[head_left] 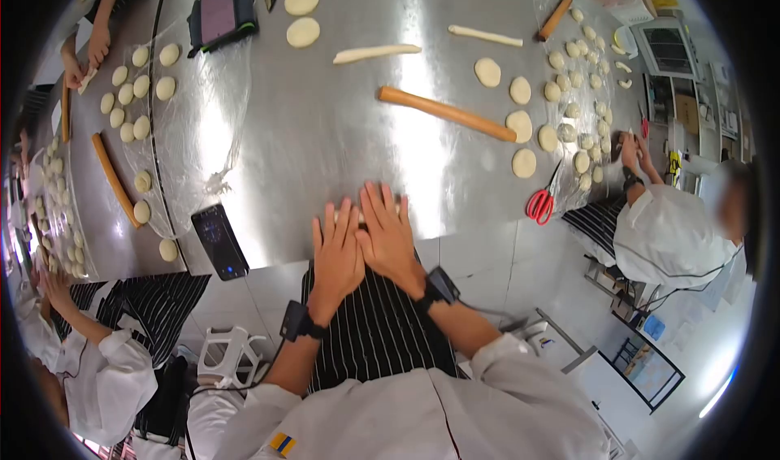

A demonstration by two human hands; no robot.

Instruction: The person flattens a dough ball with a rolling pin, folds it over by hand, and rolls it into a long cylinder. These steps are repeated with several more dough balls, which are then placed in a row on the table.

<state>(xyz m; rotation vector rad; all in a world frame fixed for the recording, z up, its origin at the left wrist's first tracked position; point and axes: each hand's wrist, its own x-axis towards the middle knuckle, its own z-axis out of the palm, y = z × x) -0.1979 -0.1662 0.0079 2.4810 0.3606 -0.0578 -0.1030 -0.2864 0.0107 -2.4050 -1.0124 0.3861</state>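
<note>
Shiny stainless-steel tabletop (292, 135) in a busy kitchen, with a co-worker in a white jacket (674, 236) at the right. At its near edge the wearer's left hand (339, 253) and right hand (388, 236) lie side by side, thumbs meeting, each grip flattened with fingers outstretched rather than curled, over what looks like pale dough (361, 219), mostly hidden beneath them. Around them are a black smartphone (219, 240) to the left, red-handled scissors (539, 205) to the right, and, beyond, a long brown wooden rolling pin (447, 114) lying aslant, its end touching a flat cream dough disc (519, 126).
</note>
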